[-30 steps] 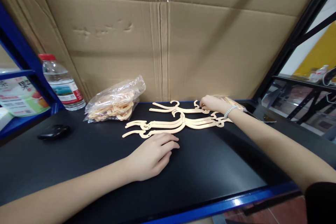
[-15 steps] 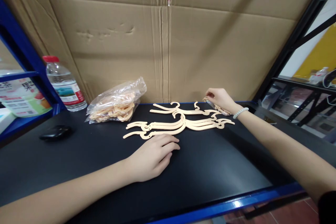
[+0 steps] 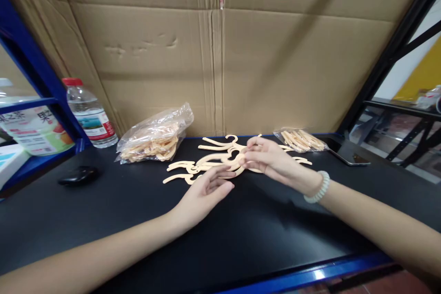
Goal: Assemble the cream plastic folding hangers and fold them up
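Several small cream hangers (image 3: 193,165) lie spread on the black shelf top (image 3: 138,220). My right hand (image 3: 270,161), with a pale bead bracelet on the wrist, reaches over the middle of the pile. Its fingertips pinch one hanger (image 3: 231,158). My left hand (image 3: 206,189) is just in front of the pile, turned on its edge with the fingers stretched out, holding nothing. Its fingertips are close to the nearest hanger. A small clear bag of hangers (image 3: 301,140) lies at the back right, apart from both hands.
A bigger clear bag of hangers (image 3: 155,140) lies at the back left. A water bottle (image 3: 90,115) and a black mouse (image 3: 79,175) are further left. A dark flat device (image 3: 346,152) lies on the right. A cardboard wall (image 3: 220,64) closes the back; blue frame posts stand left.
My right hand has left the small bag at the back right and come to the middle of the pile. My left hand has lifted off the shelf and turned on edge.
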A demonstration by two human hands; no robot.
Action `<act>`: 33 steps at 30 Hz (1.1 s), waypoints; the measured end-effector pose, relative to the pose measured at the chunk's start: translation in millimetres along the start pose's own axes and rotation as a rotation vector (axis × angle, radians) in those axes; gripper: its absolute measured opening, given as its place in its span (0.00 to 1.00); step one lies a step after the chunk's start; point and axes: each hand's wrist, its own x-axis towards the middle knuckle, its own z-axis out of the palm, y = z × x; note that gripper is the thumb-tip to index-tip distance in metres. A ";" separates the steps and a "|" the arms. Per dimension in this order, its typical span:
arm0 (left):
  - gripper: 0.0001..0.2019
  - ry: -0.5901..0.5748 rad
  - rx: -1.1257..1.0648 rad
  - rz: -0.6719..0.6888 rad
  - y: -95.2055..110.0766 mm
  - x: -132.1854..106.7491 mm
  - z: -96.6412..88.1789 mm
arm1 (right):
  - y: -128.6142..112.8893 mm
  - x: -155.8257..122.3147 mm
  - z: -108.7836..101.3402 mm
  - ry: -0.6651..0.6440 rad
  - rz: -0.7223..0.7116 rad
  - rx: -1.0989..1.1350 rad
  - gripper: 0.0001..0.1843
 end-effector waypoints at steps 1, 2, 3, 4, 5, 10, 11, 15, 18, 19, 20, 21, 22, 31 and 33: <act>0.14 0.042 -0.010 -0.012 0.2 0.9 0.6 | 3.1 -5.0 8.8 -0.044 0.042 0.005 0.17; 0.12 0.072 -0.001 -0.020 0.5 1.5 0.8 | 5.9 -9.3 15.8 -0.067 0.080 -0.001 0.17; 0.12 0.090 0.013 -0.027 0.8 2.0 0.8 | 8.4 -12.5 20.9 -0.082 0.104 -0.012 0.17; 0.13 0.097 0.017 -0.031 1.1 2.3 0.6 | 10.3 -14.4 24.0 -0.094 0.122 -0.027 0.17; 0.14 0.098 0.007 -0.033 1.3 2.4 0.3 | 11.6 -14.8 25.0 -0.108 0.131 -0.047 0.17; 0.12 0.122 -0.106 -0.061 -0.5 1.6 -1.2 | 7.5 4.9 -2.1 -0.088 -0.012 -0.303 0.12; 0.12 0.122 -0.114 -0.071 -1.1 1.4 -1.5 | 5.6 11.3 -12.8 -0.044 -0.057 -0.389 0.12; 0.12 0.120 -0.112 -0.080 -2.4 1.1 -2.5 | 3.2 32.6 -60.5 0.097 -0.210 -0.933 0.06; 0.11 0.122 -0.107 -0.077 -1.9 0.9 -2.8 | 9.5 38.8 -87.1 0.100 -0.287 -1.300 0.06; 0.11 0.121 -0.102 -0.078 -1.6 0.9 -2.8 | 12.4 39.6 -92.4 0.092 -0.288 -1.341 0.05; 0.10 0.120 -0.094 -0.080 -1.1 1.0 -2.6 | 15.3 40.3 -96.0 0.086 -0.282 -1.352 0.05; 0.10 0.122 -0.088 -0.083 -0.6 1.2 -2.4 | 18.0 40.9 -98.1 0.081 -0.274 -1.350 0.04; 0.10 0.126 -0.083 -0.086 0.0 1.4 -2.2 | 20.3 41.7 -99.1 0.079 -0.270 -1.354 0.04; 0.12 0.156 -0.123 -0.098 5.8 2.1 -0.3 | 26.5 46.0 -92.8 0.077 -0.284 -1.358 0.03; 0.12 0.163 -0.133 -0.097 6.3 1.1 0.2 | 24.3 44.4 -92.5 0.110 -0.296 -1.350 0.02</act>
